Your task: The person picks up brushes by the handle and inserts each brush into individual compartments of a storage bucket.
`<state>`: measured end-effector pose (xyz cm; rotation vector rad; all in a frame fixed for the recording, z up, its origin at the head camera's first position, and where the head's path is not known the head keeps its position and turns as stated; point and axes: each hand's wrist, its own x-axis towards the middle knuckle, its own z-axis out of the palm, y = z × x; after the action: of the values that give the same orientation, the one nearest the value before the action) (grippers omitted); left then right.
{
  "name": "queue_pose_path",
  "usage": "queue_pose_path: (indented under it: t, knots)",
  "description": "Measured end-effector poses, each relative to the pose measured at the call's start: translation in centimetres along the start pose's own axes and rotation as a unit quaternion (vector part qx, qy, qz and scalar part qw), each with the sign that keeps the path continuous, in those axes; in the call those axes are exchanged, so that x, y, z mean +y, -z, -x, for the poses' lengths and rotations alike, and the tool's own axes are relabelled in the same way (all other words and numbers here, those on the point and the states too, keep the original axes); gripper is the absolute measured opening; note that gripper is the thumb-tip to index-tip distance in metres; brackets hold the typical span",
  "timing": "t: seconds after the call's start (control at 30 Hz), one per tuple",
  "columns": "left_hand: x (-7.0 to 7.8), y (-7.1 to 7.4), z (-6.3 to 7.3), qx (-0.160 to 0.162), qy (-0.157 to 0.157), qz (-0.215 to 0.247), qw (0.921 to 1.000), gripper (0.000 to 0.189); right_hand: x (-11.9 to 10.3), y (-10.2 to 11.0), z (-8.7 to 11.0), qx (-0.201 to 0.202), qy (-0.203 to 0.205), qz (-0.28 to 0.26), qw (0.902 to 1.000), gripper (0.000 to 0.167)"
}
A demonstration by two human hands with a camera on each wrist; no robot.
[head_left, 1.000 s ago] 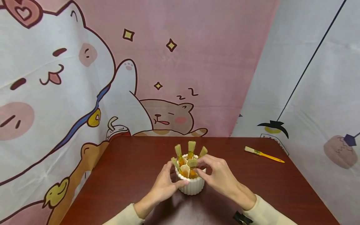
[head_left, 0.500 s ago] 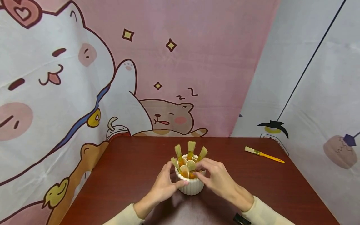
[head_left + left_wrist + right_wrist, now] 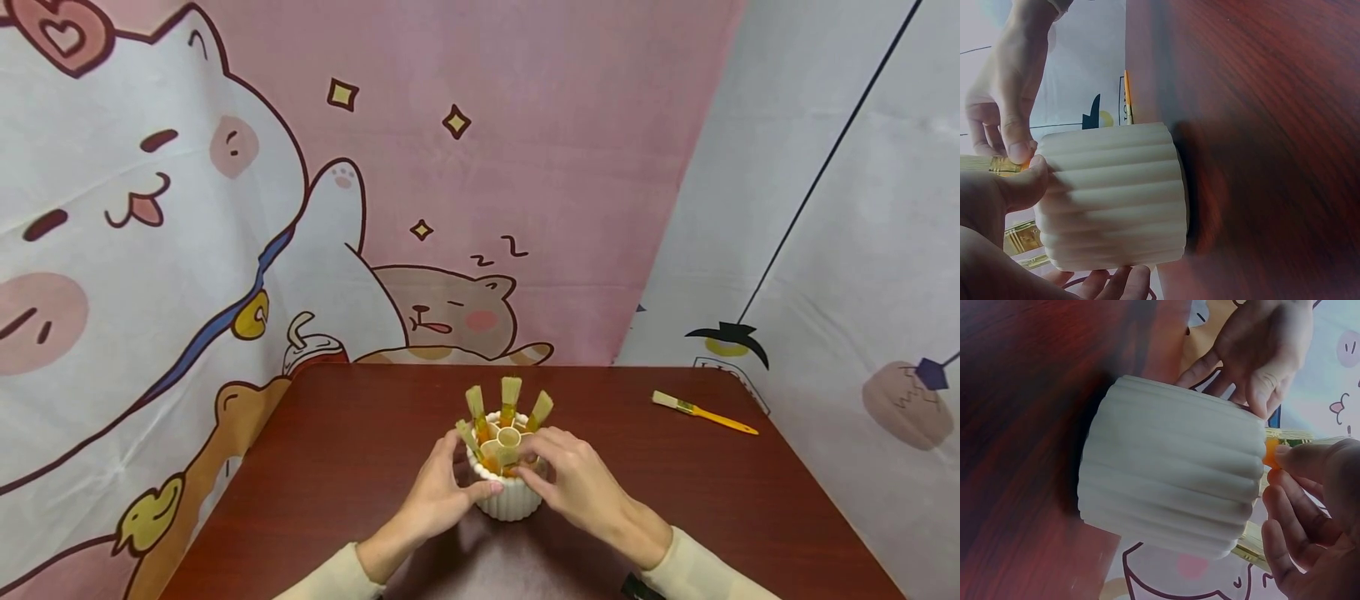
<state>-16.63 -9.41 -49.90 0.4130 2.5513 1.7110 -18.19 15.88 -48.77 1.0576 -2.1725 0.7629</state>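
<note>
A white ribbed pot with a divided inside stands on the table. My left hand holds it from the left, thumb at the near rim and fingers round the far side. Between thumb and fingertips my right hand pinches a flat paintbrush just above the rim; its orange handle goes down into the near part of the pot. Several other paintbrushes stand bristles up around the far and left sides, leaning outward. The round middle compartment shows between them. The handles' lower parts are hidden inside.
Another paintbrush with a yellow handle lies at the back right of the dark red table. Behind the table hangs a printed cartoon cloth.
The pinched paintbrush has tipped toward the near rim, uncovering the round middle compartment. My right hand has shifted slightly left and down; my left hand stays on the pot.
</note>
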Motion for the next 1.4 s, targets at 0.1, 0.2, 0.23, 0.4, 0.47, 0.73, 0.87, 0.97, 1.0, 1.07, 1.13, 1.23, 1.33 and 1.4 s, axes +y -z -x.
queue_pose_path:
  t: [0.1, 0.2, 0.23, 0.4, 0.47, 0.73, 0.87, 0.97, 1.0, 1.07, 1.13, 1.23, 1.33, 1.4]
  knots:
    - [0.0, 0.0, 0.1, 0.0, 0.001, -0.006, 1.0, 0.079, -0.1, -0.2, 0.2, 0.001, 0.003, 0.018, 0.9998, 0.038]
    - [0.0, 0.0, 0.1, 0.0, 0.0, -0.008, 1.0, 0.08, -0.1, -0.3, 0.3, -0.002, 0.001, 0.025, 0.9997, 0.039]
    - [0.1, 0.1, 0.1, 0.0, 0.0, -0.007, 1.0, 0.08, -0.1, -0.3, 0.3, -0.003, 0.0, 0.025, 0.9997, 0.039]
    - [0.1, 0.0, 0.1, 0.0, 0.001, -0.009, 1.0, 0.081, 0.0, -0.4, 0.4, -0.005, 0.0, 0.027, 0.9996, 0.039]
    - [0.1, 0.0, 0.0, 0.0, 0.0, -0.01, 0.9999, 0.081, 0.0, -0.4, 0.5, -0.004, 0.001, 0.028, 0.9996, 0.039]
    - [0.0, -0.1, 0.1, 0.0, 0.001, -0.01, 0.9999, 0.082, -0.1, -0.2, 0.6, -0.004, 0.009, 0.032, 0.9995, 0.036]
    - [0.0, -0.1, 0.0, -0.001, 0.0, -0.009, 1.0, 0.083, -0.1, -0.2, 0.6, -0.005, 0.012, 0.034, 0.9993, 0.033]
    - [0.1, -0.1, -0.1, 0.0, -0.004, -0.008, 1.0, 0.084, -0.1, -0.1, 0.6, -0.005, 0.011, 0.035, 0.9993, 0.032]
    - [0.1, -0.1, -0.1, 0.0, -0.005, -0.008, 1.0, 0.084, -0.1, 0.0, 0.6, -0.005, 0.011, 0.037, 0.9992, 0.032]
    - [0.1, -0.1, -0.1, 0.0, -0.006, -0.004, 1.0, 0.084, -0.1, 0.1, 0.7, -0.005, 0.01, 0.039, 0.9992, 0.033]
    - [0.1, -0.1, -0.1, -0.002, -0.004, 0.001, 1.0, 0.084, -0.1, 0.1, 0.7, -0.006, 0.006, 0.04, 0.9991, 0.034]
    - [0.1, 0.0, 0.0, -0.007, 0.0, 0.009, 0.9999, 0.083, -0.1, 0.4, 0.9, -0.01, 0.0, 0.043, 0.999, 0.035]
    - [0.2, 0.1, 0.1, -0.012, 0.003, 0.013, 0.9998, 0.084, 0.0, 0.8, 1.1, -0.011, -0.005, 0.043, 0.999, 0.036]
    - [0.2, 0.1, 0.1, -0.016, 0.005, 0.021, 0.9996, 0.084, 0.1, 1.1, 1.1, -0.008, -0.005, 0.039, 0.9992, 0.036]
